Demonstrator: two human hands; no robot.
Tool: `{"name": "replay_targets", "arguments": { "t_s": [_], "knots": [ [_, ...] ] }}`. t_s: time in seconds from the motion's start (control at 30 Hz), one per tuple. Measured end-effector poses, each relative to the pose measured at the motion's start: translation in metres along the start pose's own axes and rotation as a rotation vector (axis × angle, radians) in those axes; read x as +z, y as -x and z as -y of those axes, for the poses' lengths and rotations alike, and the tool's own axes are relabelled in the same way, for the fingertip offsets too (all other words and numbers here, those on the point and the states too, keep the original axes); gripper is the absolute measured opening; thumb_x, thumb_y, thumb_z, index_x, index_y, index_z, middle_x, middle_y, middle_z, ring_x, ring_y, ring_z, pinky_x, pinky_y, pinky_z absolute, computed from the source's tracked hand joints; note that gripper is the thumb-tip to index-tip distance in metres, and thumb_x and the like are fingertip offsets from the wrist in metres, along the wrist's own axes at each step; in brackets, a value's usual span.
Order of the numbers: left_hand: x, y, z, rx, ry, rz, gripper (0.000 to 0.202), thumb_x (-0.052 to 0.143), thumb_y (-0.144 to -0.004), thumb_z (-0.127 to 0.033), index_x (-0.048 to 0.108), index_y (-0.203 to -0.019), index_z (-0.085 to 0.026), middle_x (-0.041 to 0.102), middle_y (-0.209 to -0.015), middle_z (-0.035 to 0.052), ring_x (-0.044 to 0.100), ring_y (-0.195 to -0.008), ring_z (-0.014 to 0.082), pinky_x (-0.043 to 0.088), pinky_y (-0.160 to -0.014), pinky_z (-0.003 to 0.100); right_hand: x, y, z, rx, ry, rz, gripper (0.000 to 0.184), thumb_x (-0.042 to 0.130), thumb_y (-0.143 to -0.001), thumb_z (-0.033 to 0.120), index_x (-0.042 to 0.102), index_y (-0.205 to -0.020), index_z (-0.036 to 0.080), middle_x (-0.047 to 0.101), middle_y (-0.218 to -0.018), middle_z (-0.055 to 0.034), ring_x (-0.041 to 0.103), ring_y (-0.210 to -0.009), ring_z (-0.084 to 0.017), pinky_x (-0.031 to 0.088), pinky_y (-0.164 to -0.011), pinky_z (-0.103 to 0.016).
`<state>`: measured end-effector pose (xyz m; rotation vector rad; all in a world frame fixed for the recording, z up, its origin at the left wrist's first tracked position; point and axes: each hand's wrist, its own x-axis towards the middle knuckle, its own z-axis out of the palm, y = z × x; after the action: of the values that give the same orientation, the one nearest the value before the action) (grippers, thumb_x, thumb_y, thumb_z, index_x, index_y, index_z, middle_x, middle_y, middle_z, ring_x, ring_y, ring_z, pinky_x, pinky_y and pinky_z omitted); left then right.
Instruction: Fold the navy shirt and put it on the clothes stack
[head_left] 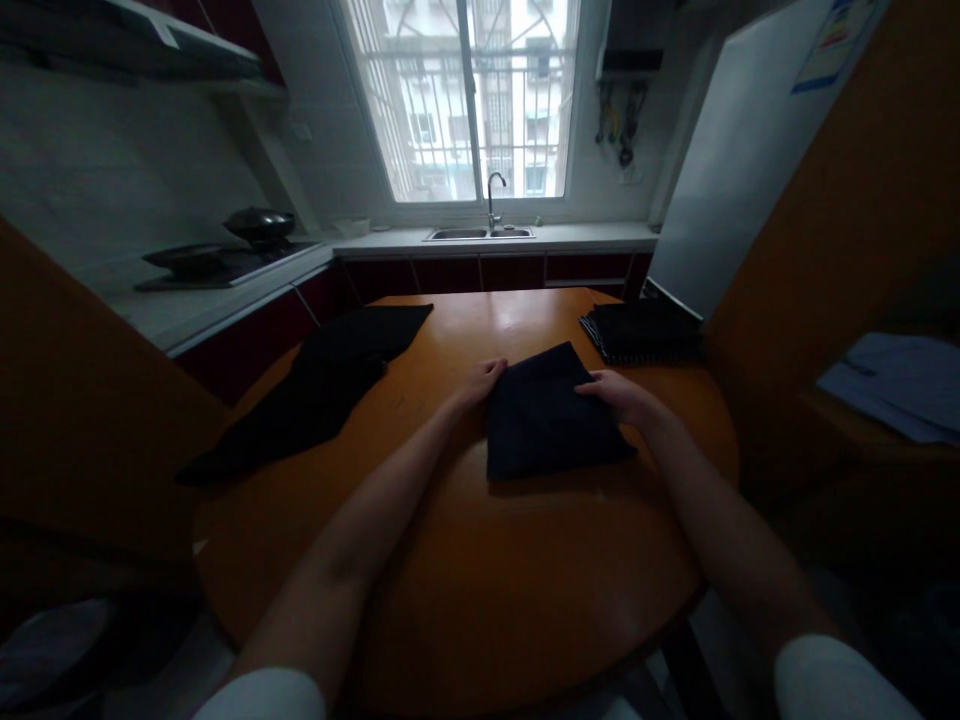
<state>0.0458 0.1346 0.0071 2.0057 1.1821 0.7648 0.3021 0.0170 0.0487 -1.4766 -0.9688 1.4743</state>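
Observation:
A folded dark cloth point(544, 420) lies in the middle of the round orange table point(480, 590). My left hand point(480, 382) rests at the cloth's upper left corner, fingers curled onto its edge. On the cloth's upper right edge lies my right hand point(619, 392), fingers bent over the fabric. Both hands grip the cloth while it stays flat on the table.
An unfolded dark garment point(322, 385) sprawls across the table's left side. A stack of folded dark cloths point(641, 330) sits at the far right. Behind are a counter with a sink point(480, 233), a stove with pans point(225, 255), and a white fridge point(739, 160) on the right.

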Motion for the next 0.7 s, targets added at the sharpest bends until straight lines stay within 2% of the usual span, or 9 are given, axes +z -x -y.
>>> {"name": "replay_targets", "arguments": {
  "t_s": [0.1, 0.27, 0.5, 0.63, 0.7],
  "knots": [
    [0.001, -0.009, -0.001, 0.002, -0.033, 0.021, 0.054, 0.043, -0.098, -0.058, 0.068, -0.079, -0.015, 0.064, -0.073, 0.0038, 0.059, -0.07, 0.0171, 0.043, -0.06, 0.023, -0.004, 0.002, 0.0, -0.025, 0.014, -0.027, 0.023, 0.06, -0.082, 0.0, 0.071, -0.098, 0.012, 0.077, -0.081, -0.009, 0.07, -0.066, -0.018, 0.059, -0.071, -0.029],
    [0.01, -0.019, -0.005, 0.011, -0.133, 0.03, 0.048, 0.05, -0.095, -0.054, 0.069, -0.072, -0.015, 0.063, -0.068, 0.0031, 0.059, -0.071, 0.0185, 0.041, -0.06, 0.024, -0.012, -0.002, -0.006, -0.097, 0.097, -0.106, 0.026, 0.065, -0.079, -0.001, 0.074, -0.1, 0.012, 0.077, -0.08, -0.0073, 0.072, -0.072, -0.018, 0.059, -0.075, -0.029],
    [0.023, -0.021, -0.016, -0.03, -0.296, -0.007, 0.033, 0.064, -0.089, -0.046, 0.075, -0.076, -0.018, 0.071, -0.079, 0.0112, 0.066, -0.085, 0.0274, 0.047, -0.081, 0.034, -0.024, -0.003, -0.008, -0.111, 0.204, -0.191, 0.029, 0.069, -0.078, -0.001, 0.073, -0.105, 0.011, 0.078, -0.083, -0.006, 0.072, -0.073, -0.018, 0.057, -0.071, -0.026],
    [0.028, -0.018, -0.024, -0.04, -0.345, -0.019, 0.034, 0.06, -0.094, -0.046, 0.077, -0.088, -0.017, 0.073, -0.093, 0.0163, 0.066, -0.097, 0.0313, 0.046, -0.092, 0.04, -0.033, -0.003, -0.008, -0.133, 0.244, -0.213, 0.032, 0.068, -0.079, 0.0, 0.072, -0.109, 0.01, 0.078, -0.088, -0.0071, 0.072, -0.075, -0.018, 0.057, -0.071, -0.026],
    [0.028, -0.014, -0.031, 0.009, -0.402, -0.059, 0.035, 0.053, -0.098, -0.043, 0.076, -0.101, -0.016, 0.072, -0.106, 0.0177, 0.064, -0.105, 0.0319, 0.044, -0.099, 0.041, -0.036, -0.006, -0.01, -0.117, 0.292, -0.227, 0.033, 0.068, -0.079, 0.0, 0.072, -0.11, 0.01, 0.078, -0.09, -0.0074, 0.072, -0.076, -0.018, 0.057, -0.071, -0.026]
  ]
}}
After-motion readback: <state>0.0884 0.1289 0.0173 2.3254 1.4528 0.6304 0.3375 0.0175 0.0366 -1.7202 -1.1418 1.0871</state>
